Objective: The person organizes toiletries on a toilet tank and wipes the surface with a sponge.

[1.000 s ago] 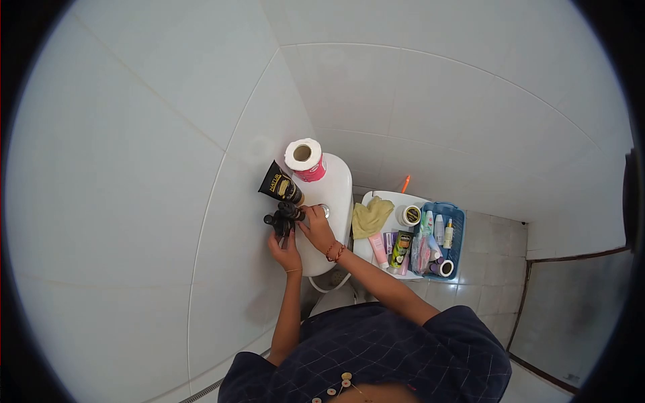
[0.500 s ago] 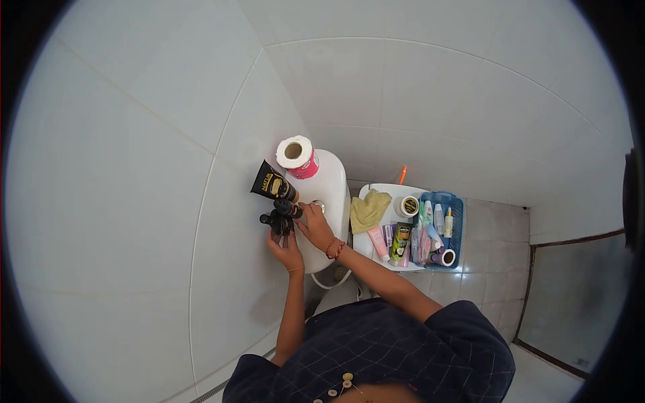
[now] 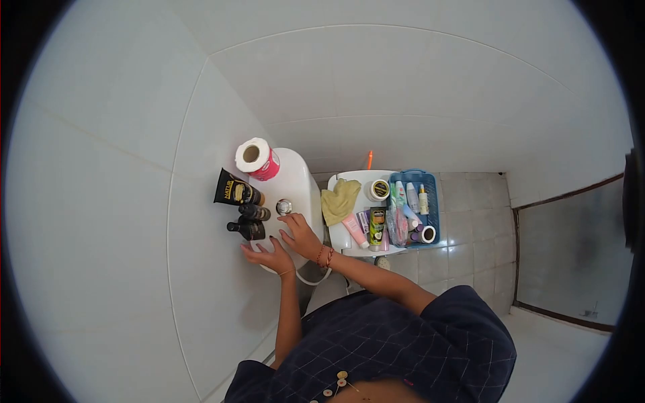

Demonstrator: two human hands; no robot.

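Atop the cistern lid (image 3: 299, 185), dark bottles (image 3: 250, 223) stood upright at eleven o'clock of the nearer left hand (image 3: 267, 256). It and the right hand (image 3: 297, 233) lay open, holding nothing.

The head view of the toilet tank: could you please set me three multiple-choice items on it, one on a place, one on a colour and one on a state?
1. Where does the toilet roll stand?
A. on the tank lid
B. on the floor tiles
C. on a wall hook

2. What colour is the basket?
A. red
B. blue
C. green

3. How is the right hand?
A. closed round the roll
B. raised to the wall
C. open on the lid

Answers:
1 A, the roll sits at the lid's back corner.
2 B, its rim is blue.
3 C, its fingers lie spread near the flush button.
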